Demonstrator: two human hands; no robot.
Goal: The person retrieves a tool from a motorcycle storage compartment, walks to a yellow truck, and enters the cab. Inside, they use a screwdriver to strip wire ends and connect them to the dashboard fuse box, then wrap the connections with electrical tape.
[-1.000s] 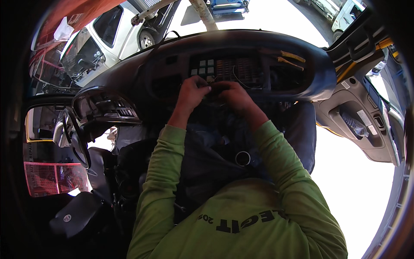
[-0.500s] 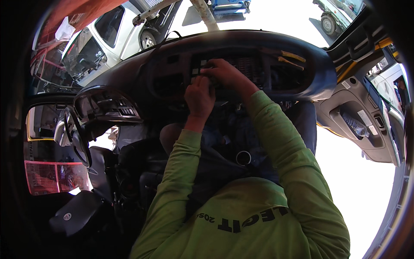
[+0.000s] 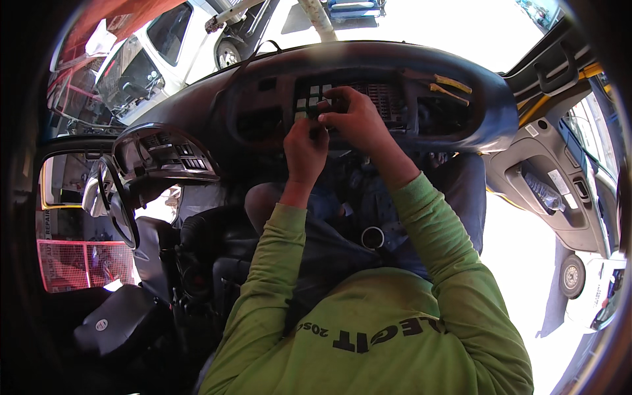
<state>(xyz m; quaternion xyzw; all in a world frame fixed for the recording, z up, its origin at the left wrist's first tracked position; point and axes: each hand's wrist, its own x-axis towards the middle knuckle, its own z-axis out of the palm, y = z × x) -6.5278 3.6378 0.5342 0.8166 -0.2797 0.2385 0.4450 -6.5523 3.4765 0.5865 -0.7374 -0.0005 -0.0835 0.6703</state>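
Note:
A dark dashboard point(image 3: 263, 72) spans the far side, with an opening in its middle. In that opening sit several pale, square, relay-like blocks point(image 3: 314, 92) beside a fuse panel point(image 3: 388, 99) with rows of small slots. My left hand point(image 3: 305, 151) is at the opening's lower edge, fingers curled in, just below the pale blocks; anything in them is hidden. Close to its right, my right hand point(image 3: 361, 122) has thumb and index finger bent toward each other before the blocks. What lies between those fingertips is too small to name.
A yellow-handled tool point(image 3: 451, 83), pliers-like, lies at the dashboard's right. The steering wheel point(image 3: 118, 204) and instrument cluster point(image 3: 164, 155) are at left. A white-rimmed round cup point(image 3: 372, 237) is near my lap. An open door point(image 3: 550, 178) stands at right.
My right hand has drawn back slightly to the right and lifted off the blocks, so more of them shows. My left hand stays low at the opening. The view has shifted slightly.

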